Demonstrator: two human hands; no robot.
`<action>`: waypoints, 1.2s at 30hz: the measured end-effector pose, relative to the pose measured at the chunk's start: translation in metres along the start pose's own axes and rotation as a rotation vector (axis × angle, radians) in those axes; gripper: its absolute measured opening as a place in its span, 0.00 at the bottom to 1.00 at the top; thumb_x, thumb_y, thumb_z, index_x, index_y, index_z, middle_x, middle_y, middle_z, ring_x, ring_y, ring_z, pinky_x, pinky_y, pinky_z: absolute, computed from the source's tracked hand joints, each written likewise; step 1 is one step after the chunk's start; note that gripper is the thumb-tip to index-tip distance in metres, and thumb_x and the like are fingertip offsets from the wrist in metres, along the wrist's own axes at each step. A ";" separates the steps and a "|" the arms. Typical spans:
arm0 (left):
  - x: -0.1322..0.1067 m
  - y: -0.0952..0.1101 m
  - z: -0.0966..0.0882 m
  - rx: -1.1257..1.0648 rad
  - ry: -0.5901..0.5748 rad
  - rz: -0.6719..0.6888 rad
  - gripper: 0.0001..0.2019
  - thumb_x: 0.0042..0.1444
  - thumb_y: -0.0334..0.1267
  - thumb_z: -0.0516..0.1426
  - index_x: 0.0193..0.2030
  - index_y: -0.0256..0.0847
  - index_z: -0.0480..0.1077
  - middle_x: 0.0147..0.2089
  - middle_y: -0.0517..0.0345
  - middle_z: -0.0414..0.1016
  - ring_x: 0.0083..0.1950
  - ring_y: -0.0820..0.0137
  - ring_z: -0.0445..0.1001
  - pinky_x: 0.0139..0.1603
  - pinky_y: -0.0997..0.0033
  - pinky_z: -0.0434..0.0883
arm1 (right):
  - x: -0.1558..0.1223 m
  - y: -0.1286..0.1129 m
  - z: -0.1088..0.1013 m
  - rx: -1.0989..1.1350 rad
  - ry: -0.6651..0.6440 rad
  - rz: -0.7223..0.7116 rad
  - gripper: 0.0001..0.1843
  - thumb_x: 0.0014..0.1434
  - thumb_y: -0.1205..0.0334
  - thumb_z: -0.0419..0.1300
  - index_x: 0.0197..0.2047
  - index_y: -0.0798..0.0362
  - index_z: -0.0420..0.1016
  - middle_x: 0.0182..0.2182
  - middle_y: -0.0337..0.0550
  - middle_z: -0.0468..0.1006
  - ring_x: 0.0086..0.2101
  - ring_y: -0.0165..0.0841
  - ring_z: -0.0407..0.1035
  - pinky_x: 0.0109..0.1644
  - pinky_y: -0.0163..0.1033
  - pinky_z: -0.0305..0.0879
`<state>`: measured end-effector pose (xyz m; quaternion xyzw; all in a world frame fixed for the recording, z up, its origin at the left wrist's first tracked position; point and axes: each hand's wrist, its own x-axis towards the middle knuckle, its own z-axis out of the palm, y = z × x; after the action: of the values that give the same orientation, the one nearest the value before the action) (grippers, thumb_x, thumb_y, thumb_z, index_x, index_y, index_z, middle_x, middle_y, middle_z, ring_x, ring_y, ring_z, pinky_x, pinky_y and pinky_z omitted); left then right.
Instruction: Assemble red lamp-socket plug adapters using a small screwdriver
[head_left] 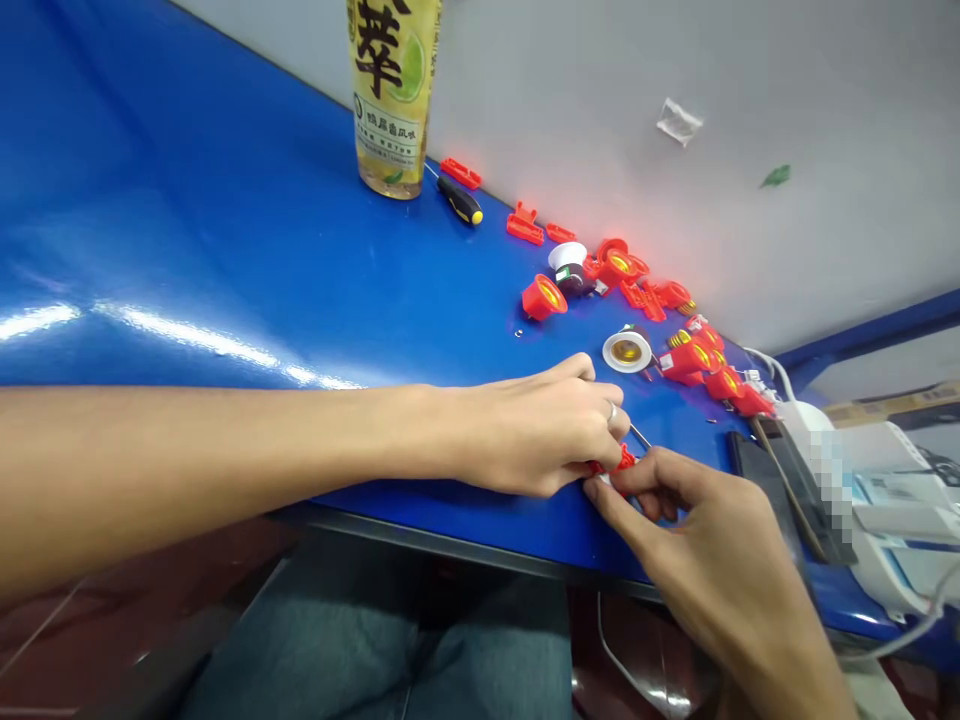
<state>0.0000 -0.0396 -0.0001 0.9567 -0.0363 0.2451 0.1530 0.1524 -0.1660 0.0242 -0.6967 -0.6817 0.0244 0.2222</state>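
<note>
1. Blue glossy worktop (187, 200): loose items run along the far edge, thickening toward the right end.
2. Drink bottle (390, 110) at the far edge: label shows large black 萃 and a lime slice; small print not reliably legible.
3. Screwdriver (460, 200), black-and-yellow handle, just right of the bottle.
4. Red plastic lamp-holder parts (544, 297) lie scattered around a white-ringed lamp socket (626, 352).
5. Small red plastic part (616, 462) sits between both hands, near the front edge.
6. Left hand (532, 430): ringed, curled narrowly over that part; thin metal shaft (641, 437) projects beyond the fingers.
7. Right hand (697, 530): thumb and fingers pinch the same part.
</note>
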 end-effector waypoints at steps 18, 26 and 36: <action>-0.002 0.003 -0.011 0.197 0.192 -0.087 0.08 0.61 0.36 0.55 0.40 0.38 0.75 0.40 0.52 0.76 0.43 0.63 0.71 0.53 0.56 0.62 | -0.013 0.060 0.000 0.039 0.319 -0.114 0.07 0.66 0.63 0.60 0.45 0.49 0.79 0.37 0.41 0.77 0.37 0.32 0.71 0.41 0.39 0.67; 0.005 0.017 0.004 0.305 0.088 -0.093 0.15 0.62 0.50 0.61 0.40 0.38 0.75 0.43 0.52 0.77 0.45 0.62 0.71 0.51 0.59 0.61 | -0.011 0.058 0.008 0.025 0.196 -0.194 0.07 0.67 0.67 0.58 0.44 0.50 0.78 0.41 0.44 0.77 0.43 0.36 0.70 0.49 0.46 0.68; 0.001 0.015 0.002 0.185 0.020 -0.158 0.08 0.65 0.38 0.57 0.42 0.38 0.77 0.43 0.51 0.76 0.46 0.62 0.70 0.48 0.60 0.61 | -0.019 0.055 0.006 -0.042 0.244 -0.333 0.09 0.62 0.74 0.62 0.41 0.51 0.75 0.38 0.41 0.81 0.37 0.33 0.74 0.47 0.43 0.66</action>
<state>-0.0001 -0.0545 0.0030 0.9640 0.0634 0.2442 0.0834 0.2008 -0.1812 -0.0048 -0.5766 -0.7558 -0.1113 0.2896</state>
